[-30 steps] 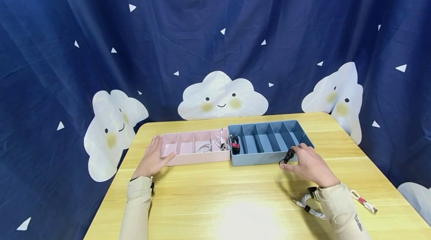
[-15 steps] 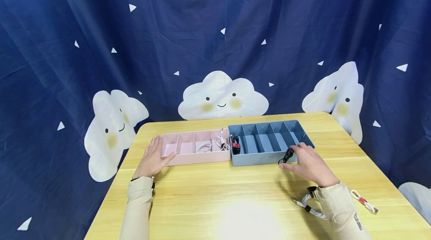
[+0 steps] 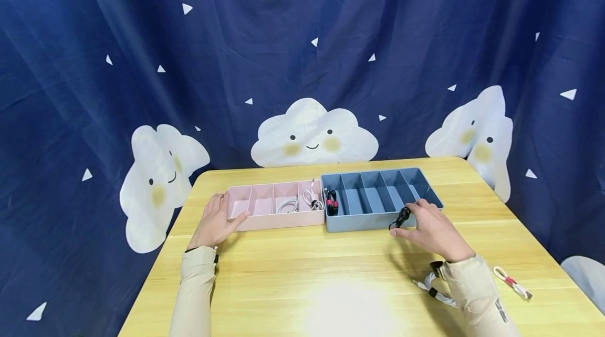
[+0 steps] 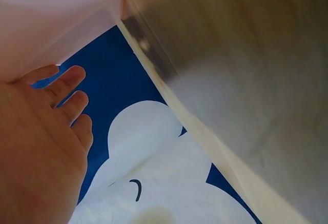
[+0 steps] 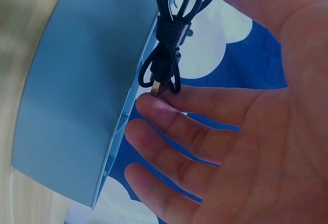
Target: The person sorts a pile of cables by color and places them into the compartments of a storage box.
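Observation:
My right hand (image 3: 432, 229) pinches a coiled black USB cable (image 3: 402, 216) at the front right of the blue divided box (image 3: 359, 223). In the right wrist view the black cable's coil (image 5: 172, 32) hangs between thumb and fingertips, its metal plug by the fingers, with the blue box's side wall (image 5: 77, 85) alongside. My left hand (image 3: 212, 224) rests at the left end of the pink divided box (image 3: 279, 222), thumb along its front. The left wrist view has those fingers extended beside the pink wall (image 4: 56, 24).
White cables (image 3: 287, 205) lie in the pink box's right-hand compartments. Black cables with red ties (image 3: 332, 203) fill the blue box's leftmost slot. By the right forearm lie a braided white cable (image 3: 443, 298) and a white cable with a red tie (image 3: 512, 283). A dark blue curtain (image 3: 302, 38) hangs behind.
Almost nothing differs: the whole head view has shifted slightly. Both hands keep their places, the right with the black USB cable at the blue box's front.

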A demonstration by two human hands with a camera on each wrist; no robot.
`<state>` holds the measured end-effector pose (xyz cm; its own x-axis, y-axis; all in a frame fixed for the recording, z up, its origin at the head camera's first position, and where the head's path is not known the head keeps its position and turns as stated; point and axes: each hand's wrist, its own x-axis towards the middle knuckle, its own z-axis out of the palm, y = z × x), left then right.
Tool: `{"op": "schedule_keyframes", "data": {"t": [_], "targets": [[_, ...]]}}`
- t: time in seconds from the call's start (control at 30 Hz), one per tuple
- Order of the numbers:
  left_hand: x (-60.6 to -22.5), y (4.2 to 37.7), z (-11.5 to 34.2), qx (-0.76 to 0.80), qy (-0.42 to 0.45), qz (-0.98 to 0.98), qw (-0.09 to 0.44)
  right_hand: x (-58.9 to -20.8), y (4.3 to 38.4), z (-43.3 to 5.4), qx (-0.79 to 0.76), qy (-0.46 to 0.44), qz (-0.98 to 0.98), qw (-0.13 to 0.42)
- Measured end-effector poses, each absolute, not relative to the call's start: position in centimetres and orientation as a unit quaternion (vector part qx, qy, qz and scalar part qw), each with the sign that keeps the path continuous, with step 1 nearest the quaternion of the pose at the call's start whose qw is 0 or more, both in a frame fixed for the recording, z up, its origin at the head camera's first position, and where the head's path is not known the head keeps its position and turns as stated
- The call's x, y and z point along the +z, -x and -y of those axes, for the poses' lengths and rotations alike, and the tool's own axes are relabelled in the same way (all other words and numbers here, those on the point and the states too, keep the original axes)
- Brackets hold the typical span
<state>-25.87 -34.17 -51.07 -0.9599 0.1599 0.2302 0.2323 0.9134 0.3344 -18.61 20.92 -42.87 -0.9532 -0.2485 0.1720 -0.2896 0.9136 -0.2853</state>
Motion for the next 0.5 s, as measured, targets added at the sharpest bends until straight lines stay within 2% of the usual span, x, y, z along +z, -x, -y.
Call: {"op": "schedule_keyframes", "data": {"t": [0.27,0.5], "targets": [[-51.08,25.90,34.16,-0.182,0.098,0.973,0.103,-42.81,18.59,-20.82,0.154,-0.142,0.975,0.073],[-50.89,25.85,34.13,-0.184,0.079,0.977,0.068,-42.73,18.49,-20.69,0.156,-0.142,0.975,0.072]]}}
